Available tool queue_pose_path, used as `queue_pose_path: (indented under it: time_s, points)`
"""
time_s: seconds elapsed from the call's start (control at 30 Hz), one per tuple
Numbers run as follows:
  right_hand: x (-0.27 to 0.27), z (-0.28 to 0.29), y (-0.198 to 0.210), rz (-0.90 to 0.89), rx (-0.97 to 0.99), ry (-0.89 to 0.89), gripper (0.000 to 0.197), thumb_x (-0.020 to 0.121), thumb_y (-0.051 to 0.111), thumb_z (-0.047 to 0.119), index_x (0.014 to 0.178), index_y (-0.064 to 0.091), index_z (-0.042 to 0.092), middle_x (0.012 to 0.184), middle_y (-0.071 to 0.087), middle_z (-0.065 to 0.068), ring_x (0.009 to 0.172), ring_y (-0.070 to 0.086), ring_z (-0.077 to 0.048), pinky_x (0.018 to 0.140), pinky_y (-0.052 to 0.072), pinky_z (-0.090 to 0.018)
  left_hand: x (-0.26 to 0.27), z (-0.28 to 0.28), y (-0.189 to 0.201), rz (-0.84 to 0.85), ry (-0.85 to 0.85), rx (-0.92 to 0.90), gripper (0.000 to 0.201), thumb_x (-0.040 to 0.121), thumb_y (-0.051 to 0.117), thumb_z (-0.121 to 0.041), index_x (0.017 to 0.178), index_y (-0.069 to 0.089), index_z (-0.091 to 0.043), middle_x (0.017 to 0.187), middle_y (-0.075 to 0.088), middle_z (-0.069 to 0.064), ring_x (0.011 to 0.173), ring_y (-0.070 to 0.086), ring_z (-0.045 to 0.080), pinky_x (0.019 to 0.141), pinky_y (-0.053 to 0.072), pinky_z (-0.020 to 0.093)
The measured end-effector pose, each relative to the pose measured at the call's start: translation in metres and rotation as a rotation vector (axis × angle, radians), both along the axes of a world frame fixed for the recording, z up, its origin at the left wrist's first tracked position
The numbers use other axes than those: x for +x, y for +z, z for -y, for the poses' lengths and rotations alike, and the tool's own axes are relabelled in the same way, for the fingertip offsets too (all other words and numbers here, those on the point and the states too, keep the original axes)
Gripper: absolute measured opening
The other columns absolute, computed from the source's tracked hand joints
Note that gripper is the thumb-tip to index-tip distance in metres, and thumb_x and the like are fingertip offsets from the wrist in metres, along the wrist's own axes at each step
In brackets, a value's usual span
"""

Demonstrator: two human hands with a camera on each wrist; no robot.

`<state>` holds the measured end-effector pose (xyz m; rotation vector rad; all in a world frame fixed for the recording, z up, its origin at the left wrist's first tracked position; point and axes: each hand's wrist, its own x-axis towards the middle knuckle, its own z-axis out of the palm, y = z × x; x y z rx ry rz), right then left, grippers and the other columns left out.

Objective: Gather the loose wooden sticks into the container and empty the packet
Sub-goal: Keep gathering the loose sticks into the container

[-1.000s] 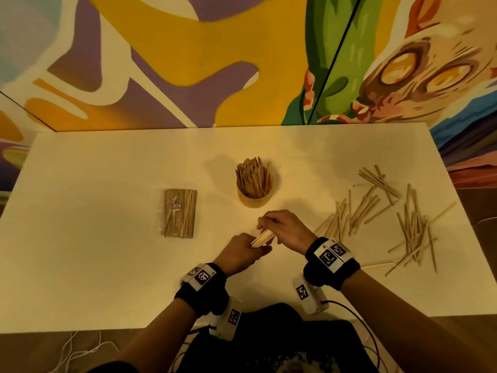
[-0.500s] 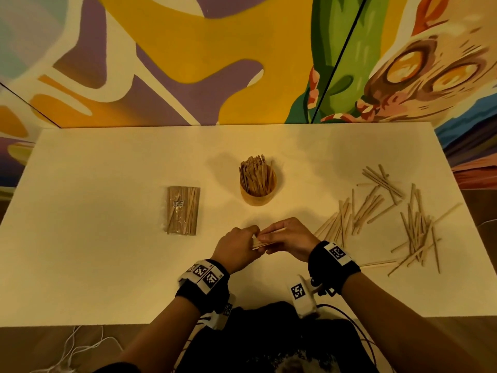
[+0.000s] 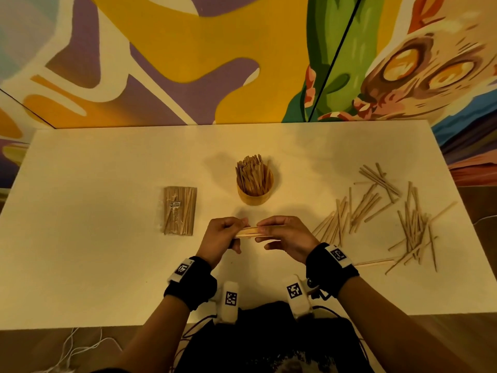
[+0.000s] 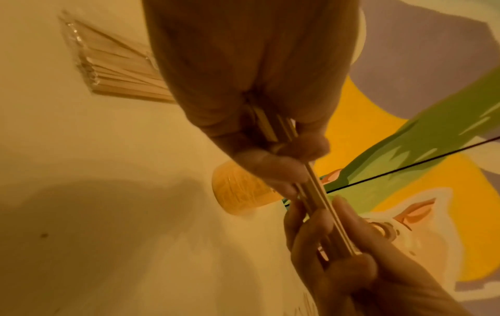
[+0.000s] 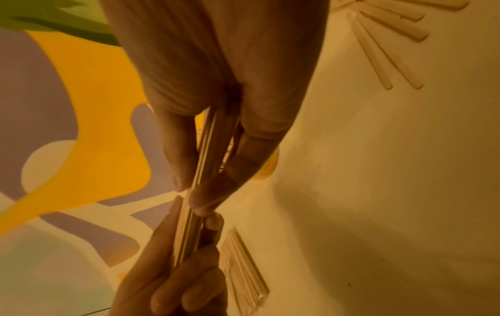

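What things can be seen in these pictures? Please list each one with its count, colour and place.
table: one, white, under everything.
container: one, round, tan, table centre, full of upright sticks.
packet: one, clear, holding sticks, left of the container.
loose sticks: many, pale wood, scattered on the table's right side.
stick bundle: one, pale wood, held level between both hands.
mural wall: one, yellow, purple, green, behind the table.
cables: white, near left floor.
wristbands: two, black, with markers.
left hand: grips the bundle's left end.
right hand: pinches its right end.

Packet [image 3: 179,210] label: too small to read.
Bundle of sticks [image 3: 248,232]: both ends hidden inside the hands.
Container [image 4: 238,190]: partly behind the fingers, blurry.
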<state>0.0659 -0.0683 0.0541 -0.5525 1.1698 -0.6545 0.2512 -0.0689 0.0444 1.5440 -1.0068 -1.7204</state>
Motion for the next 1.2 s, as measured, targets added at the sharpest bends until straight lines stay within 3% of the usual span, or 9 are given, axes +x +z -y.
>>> queue_pose_path:
  time_s: [0.13, 0.37, 0.53, 0.73, 0.83, 0.97, 1.2]
  points:
    - [0.002, 0.000, 0.003, -0.019, 0.037, -0.015, 0.032, 0.090, 0.067, 0.024, 0.106, 0.068, -0.003, 0.092, 0.073, -0.019, 0.071, 0.071, -0.029, 0.053, 0.054, -0.028, -0.001, -0.004, -0.006, -0.024, 0.081, -0.024, 0.025, 0.091, 0.063, -0.019, 0.082, 0.073, 0.002, 0.067, 0.063, 0.019, 0.039, 0.047, 0.019, 0.045, 0.047, 0.026]
    - [-0.001, 0.002, -0.001, -0.032, -0.036, -0.017, 0.019, 0.087, 0.069, 0.007, 0.102, 0.070, -0.003, 0.087, 0.073, -0.017, 0.072, 0.072, -0.031, 0.059, 0.056, -0.028, -0.004, -0.007, -0.006, -0.106, 0.166, -0.013, 0.022, 0.089, 0.065, -0.015, 0.089, 0.071, 0.006, 0.079, 0.070, 0.012, 0.046, 0.056, 0.019, 0.052, 0.054, 0.029]
    - [-0.001, 0.003, -0.003, -0.036, -0.074, -0.027, 0.014, 0.085, 0.069, 0.002, 0.098, 0.072, 0.000, 0.086, 0.074, -0.017, 0.072, 0.072, -0.031, 0.058, 0.056, -0.029, -0.005, -0.005, -0.005, -0.165, 0.203, 0.018, 0.017, 0.091, 0.062, -0.013, 0.090, 0.071, 0.001, 0.084, 0.071, 0.010, 0.054, 0.060, 0.017, 0.058, 0.057, 0.031]
    - [-0.002, 0.003, -0.004, -0.054, -0.067, -0.017, 0.012, 0.084, 0.070, 0.003, 0.096, 0.072, -0.001, 0.083, 0.073, -0.015, 0.069, 0.071, -0.030, 0.057, 0.055, -0.028, -0.010, -0.009, -0.006, -0.138, 0.181, -0.024, 0.023, 0.092, 0.061, -0.013, 0.093, 0.069, 0.008, 0.087, 0.070, 0.017, 0.063, 0.064, 0.025, 0.061, 0.058, 0.032]
    - [-0.005, 0.004, -0.004, -0.050, -0.063, -0.023, 0.012, 0.083, 0.070, 0.001, 0.095, 0.072, -0.003, 0.080, 0.072, -0.017, 0.066, 0.070, -0.028, 0.056, 0.054, -0.027, -0.010, -0.011, -0.004, -0.172, 0.155, -0.030, 0.013, 0.089, 0.064, -0.006, 0.095, 0.070, 0.004, 0.091, 0.071, 0.018, 0.070, 0.067, 0.031, 0.064, 0.058, 0.030]
    - [-0.009, 0.005, -0.005, -0.034, -0.034, -0.054, 0.013, 0.083, 0.069, 0.001, 0.094, 0.071, -0.005, 0.076, 0.070, -0.019, 0.062, 0.068, -0.026, 0.053, 0.052, -0.026, -0.008, -0.010, 0.002, -0.196, 0.022, -0.063, 0.020, 0.082, 0.069, 0.002, 0.101, 0.070, -0.005, 0.090, 0.074, 0.016, 0.078, 0.072, 0.030, 0.067, 0.059, 0.032]
    - [-0.012, 0.004, -0.008, 0.032, 0.037, -0.102, 0.017, 0.085, 0.067, 0.002, 0.099, 0.068, -0.008, 0.074, 0.068, -0.016, 0.061, 0.065, -0.022, 0.054, 0.050, -0.025, -0.010, 0.001, 0.008, -0.146, -0.050, -0.062, 0.016, 0.082, 0.070, -0.001, 0.098, 0.073, -0.001, 0.088, 0.074, 0.019, 0.080, 0.073, 0.032, 0.072, 0.060, 0.033]
